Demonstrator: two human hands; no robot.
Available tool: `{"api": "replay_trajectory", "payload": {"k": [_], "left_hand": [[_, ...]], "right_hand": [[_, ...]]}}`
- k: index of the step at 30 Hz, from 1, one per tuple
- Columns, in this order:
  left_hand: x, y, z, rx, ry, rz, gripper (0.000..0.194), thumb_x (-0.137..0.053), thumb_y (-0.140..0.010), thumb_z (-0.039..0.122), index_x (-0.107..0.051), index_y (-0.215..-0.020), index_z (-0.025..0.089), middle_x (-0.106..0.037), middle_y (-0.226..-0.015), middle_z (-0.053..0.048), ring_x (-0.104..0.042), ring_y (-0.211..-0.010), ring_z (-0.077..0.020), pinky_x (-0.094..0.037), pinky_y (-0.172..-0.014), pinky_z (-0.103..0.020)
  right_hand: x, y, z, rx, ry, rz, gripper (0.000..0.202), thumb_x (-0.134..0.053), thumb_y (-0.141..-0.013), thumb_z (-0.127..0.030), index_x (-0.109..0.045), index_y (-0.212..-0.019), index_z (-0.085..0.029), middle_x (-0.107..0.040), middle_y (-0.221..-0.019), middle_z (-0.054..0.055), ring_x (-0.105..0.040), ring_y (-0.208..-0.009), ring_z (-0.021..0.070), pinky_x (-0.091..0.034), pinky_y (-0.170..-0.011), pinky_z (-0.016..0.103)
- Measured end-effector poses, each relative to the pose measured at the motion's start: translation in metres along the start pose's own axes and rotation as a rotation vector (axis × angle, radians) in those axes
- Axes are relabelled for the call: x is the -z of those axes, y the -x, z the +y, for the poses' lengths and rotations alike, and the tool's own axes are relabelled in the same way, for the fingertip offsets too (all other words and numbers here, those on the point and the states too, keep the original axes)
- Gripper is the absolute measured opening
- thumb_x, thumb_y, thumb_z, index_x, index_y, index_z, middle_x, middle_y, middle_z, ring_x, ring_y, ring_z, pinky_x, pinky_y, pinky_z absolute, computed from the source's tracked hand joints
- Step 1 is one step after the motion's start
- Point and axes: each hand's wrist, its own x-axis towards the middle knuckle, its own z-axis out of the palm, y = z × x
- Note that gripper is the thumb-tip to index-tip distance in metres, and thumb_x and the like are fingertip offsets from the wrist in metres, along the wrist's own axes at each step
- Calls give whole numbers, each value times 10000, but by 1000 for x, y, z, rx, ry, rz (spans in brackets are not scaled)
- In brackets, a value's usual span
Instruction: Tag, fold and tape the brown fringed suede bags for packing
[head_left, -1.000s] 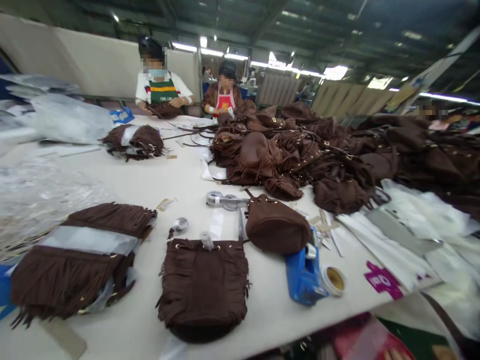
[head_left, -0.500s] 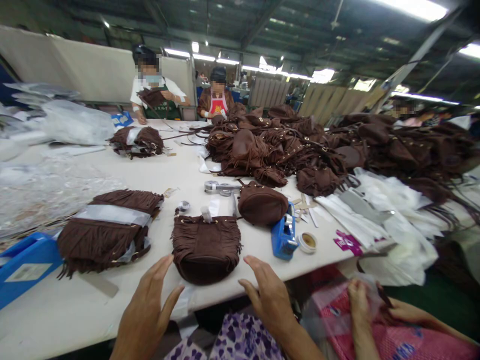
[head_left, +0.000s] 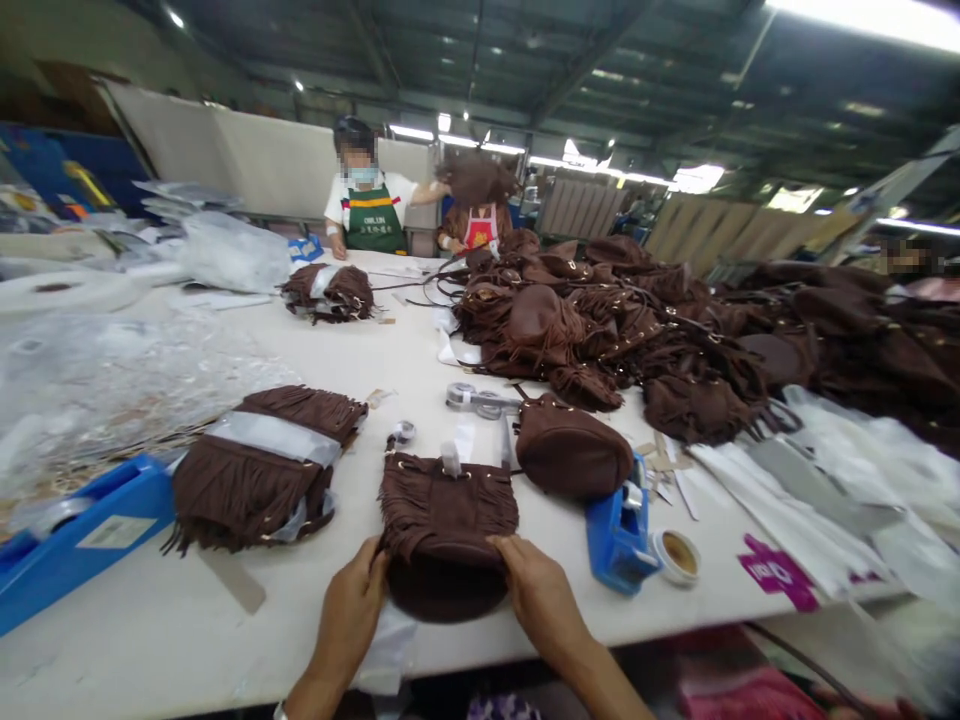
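A dark brown fringed handbag [head_left: 450, 510] lies on the white table in front of me, its rounded base towards me. My left hand [head_left: 354, 598] grips the bag's left side near the base, thumb and fingers closed on the edge. On the opposite side my right hand [head_left: 541, 592] holds the bag's right edge in the same way. Just behind it, to the right, sits another brown bag [head_left: 574, 448]. To the left lies a fringed bag bundle [head_left: 259, 470] with a pale wrapping band round it.
Blue tape dispensers [head_left: 621, 535] stand right and far left. An open round tub [head_left: 677, 556] is beside the right one. A heap of brown bags [head_left: 570, 310] covers the back right. Clear plastic bags [head_left: 135, 385] spread left. A co-worker [head_left: 371, 205] stands across the table.
My hands have gone from apart and beside the bag to gripping both its sides. My view has turned left. The co-worker opposite has swung a brown bag to the right.
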Motion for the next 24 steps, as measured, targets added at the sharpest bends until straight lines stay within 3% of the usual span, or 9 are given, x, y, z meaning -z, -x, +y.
{"api": "replay_trajectory", "payload": {"k": [2, 4, 8, 11, 14, 17, 19, 21, 24], "left_hand": [[2, 0, 1, -28, -17, 2, 416, -438, -947, 411, -511, -1316, 235, -705, -1172, -59, -694, -1002, -220, -552, -827, -331], [4, -2, 1, -111, -67, 1, 430, -451, -936, 343, -482, -1350, 229, -657, -1265, -78, -660, -1095, -229, -542, -892, -356], [18, -15, 6, -344, -135, 13, 297, -427, -931, 238, -615, -1161, 234, -692, -1146, -70, -660, -1072, -219, -532, -919, -351], [38, -27, 17, -401, -58, -57, 243, -453, -946, 253, -661, -1071, 262, -709, -1051, -46, -671, -988, -190, -530, -854, -292], [56, -37, 31, -336, 99, -180, 198, -515, -929, 302, -706, -963, 264, -708, -942, -37, -650, -909, -189, -504, -817, -280], [63, -51, 42, -250, 234, -207, 239, -545, -916, 382, -709, -818, 239, -693, -798, -24, -632, -794, -177, -497, -766, -274], [62, -63, 46, -176, 336, -185, 340, -499, -934, 447, -690, -779, 211, -682, -725, -21, -636, -706, -165, -509, -682, -264], [60, -73, 48, -87, 462, -150, 442, -408, -959, 504, -681, -848, 175, -692, -711, -37, -652, -631, -164, -524, -600, -270], [59, -77, 44, 22, 626, -8, 496, -334, -972, 524, -624, -1100, 142, -733, -955, -102, -711, -717, -184, -574, -643, -320]], "right_hand": [[6, -2, -5, 10, 11, -31, 626, -429, -824, 13, -490, -1393, -240, -654, -1179, 62, -618, -1082, 200, -503, -946, 318], [9, -4, -9, 17, 26, -50, 677, -437, -793, 17, -472, -1414, -252, -645, -1198, 63, -617, -1095, 202, -508, -945, 318], [6, -5, -5, 29, 75, -59, 617, -428, -783, 26, -563, -1320, -246, -660, -1183, 66, -645, -1064, 201, -533, -917, 311], [8, -5, -1, 69, 162, -42, 572, -500, -795, -23, -557, -1324, -230, -666, -1214, 89, -657, -1065, 251, -555, -907, 382], [16, -11, -16, 192, 275, 39, 747, -661, -776, -166, -395, -1471, -218, -577, -1375, 140, -578, -1203, 366, -510, -971, 545], [14, -31, -51, 315, 291, 55, 930, -732, -760, -222, -235, -1545, -212, -456, -1491, 150, -510, -1286, 370, -487, -1016, 532], [3, -48, -77, 363, 289, 11, 915, -745, -766, -207, -253, -1538, -212, -464, -1484, 153, -556, -1228, 345, -530, -963, 471], [-10, -64, -95, 384, 308, -31, 814, -742, -790, -200, -342, -1498, -223, -580, -1358, 148, -630, -1081, 326, -563, -866, 450], [-22, -79, -105, 343, 276, -52, 553, -677, -860, -185, -493, -1379, -230, -683, -1079, 94, -654, -918, 277, -564, -799, 415]]}}
